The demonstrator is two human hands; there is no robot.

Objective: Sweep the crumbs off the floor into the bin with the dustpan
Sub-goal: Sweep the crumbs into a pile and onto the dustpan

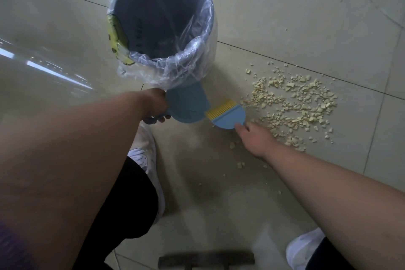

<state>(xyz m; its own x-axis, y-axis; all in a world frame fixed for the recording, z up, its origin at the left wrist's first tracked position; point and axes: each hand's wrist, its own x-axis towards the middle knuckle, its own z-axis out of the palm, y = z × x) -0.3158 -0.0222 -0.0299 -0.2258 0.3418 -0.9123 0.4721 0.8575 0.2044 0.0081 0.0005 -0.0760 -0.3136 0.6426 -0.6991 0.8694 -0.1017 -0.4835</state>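
Note:
A blue dustpan (188, 104) sits on the tiled floor just in front of the bin (162, 24), a grey tub lined with a clear plastic bag. My left hand (154, 105) grips the dustpan's handle. My right hand (254, 138) holds the back of a small blue brush with yellow bristles (228, 114), which lies beside the dustpan's right edge. A wide scatter of pale yellow crumbs (293, 103) covers the floor to the right of the brush, with a few strays nearer me.
My two white shoes (146, 160) (304, 247) stand on the glossy beige tiles. A dark flat object (206, 258) lies at the bottom edge between them. A yellow patch shows on the bin's left rim (118, 37).

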